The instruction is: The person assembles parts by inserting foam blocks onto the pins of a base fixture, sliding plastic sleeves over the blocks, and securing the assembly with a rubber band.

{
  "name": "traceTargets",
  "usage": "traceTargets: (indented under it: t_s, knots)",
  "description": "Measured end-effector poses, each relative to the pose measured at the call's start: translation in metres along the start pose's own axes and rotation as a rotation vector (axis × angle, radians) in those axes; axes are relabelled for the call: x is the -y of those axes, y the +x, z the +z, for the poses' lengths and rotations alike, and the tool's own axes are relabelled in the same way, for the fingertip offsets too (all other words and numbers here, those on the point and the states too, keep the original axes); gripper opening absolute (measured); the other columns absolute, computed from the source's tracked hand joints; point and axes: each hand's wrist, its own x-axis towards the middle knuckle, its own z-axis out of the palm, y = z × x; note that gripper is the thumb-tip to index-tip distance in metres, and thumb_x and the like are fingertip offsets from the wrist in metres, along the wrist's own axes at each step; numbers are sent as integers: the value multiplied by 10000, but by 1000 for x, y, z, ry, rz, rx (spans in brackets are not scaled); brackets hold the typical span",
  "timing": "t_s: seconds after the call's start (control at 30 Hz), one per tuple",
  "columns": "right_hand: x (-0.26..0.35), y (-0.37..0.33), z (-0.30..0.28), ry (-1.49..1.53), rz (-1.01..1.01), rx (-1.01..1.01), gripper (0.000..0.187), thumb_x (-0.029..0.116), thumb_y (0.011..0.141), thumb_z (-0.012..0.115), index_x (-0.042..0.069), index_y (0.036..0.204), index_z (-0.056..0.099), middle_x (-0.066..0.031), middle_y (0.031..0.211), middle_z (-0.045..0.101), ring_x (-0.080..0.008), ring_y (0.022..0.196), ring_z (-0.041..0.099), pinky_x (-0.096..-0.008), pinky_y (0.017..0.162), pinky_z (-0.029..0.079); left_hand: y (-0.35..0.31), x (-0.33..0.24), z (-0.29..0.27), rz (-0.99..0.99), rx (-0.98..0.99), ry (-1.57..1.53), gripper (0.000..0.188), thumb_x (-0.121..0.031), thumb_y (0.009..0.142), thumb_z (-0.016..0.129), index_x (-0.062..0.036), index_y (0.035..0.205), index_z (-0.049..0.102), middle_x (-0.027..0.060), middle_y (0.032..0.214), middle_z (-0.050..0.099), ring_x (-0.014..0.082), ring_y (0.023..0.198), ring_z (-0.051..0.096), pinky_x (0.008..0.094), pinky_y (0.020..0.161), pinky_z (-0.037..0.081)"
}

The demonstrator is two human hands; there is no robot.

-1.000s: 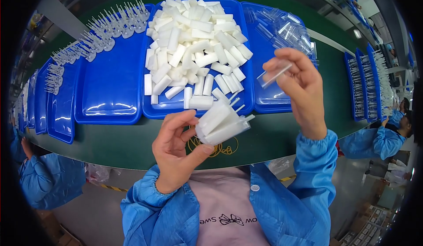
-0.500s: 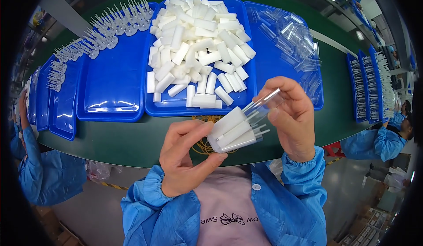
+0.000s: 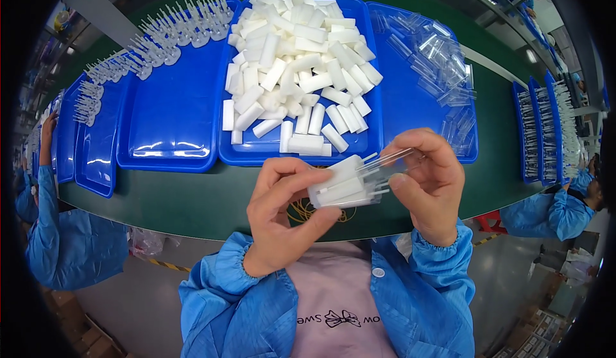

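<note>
Mid-frame, the left hand (image 3: 282, 212) grips a white-padded holder (image 3: 345, 190); the right hand (image 3: 433, 191), lower than earlier, pinches a clear piece (image 3: 393, 157).

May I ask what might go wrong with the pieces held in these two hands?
The clear piece might slip, as the right hand appears to pinch it near one end. The bundle of white pieces could tilt, since the left hand grips it only at the end opposite the thin rods.
</note>
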Motion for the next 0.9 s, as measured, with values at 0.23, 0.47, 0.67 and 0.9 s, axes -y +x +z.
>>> traceTargets:
  t_s: [0.23,0.47,0.67,0.9]
  knots:
    - [-3,-9,-3,71,56,-19,423,-140,762,609,-45,1166,529,-110,1079,558,-171,980,576,-290,890,457,-2,5,1,59,1,49,357,1,663,790,-18,1006,691,84,1045,507,188,944,565,288,797,487]
    - [-4,-11,-1,133,88,-16,411,-131,761,618,-43,1153,532,-111,1076,558,-168,981,582,-295,883,467,1,3,5,67,-13,106,376,1,650,798,-25,1012,699,77,1012,525,182,915,561,281,784,481]
    - [1,-17,4,66,28,-1,398,-116,731,650,-47,1111,549,-131,1080,563,-182,964,582,-302,862,471,2,3,1,114,9,98,333,-17,659,793,-27,982,713,76,988,531,177,898,561,282,770,479]
    - [5,-24,8,-66,-68,-33,393,-107,674,689,-44,1047,581,-150,1007,594,-203,940,581,-308,815,470,1,2,1,86,18,71,285,-18,661,785,-27,939,722,75,970,539,180,890,563,277,770,476]
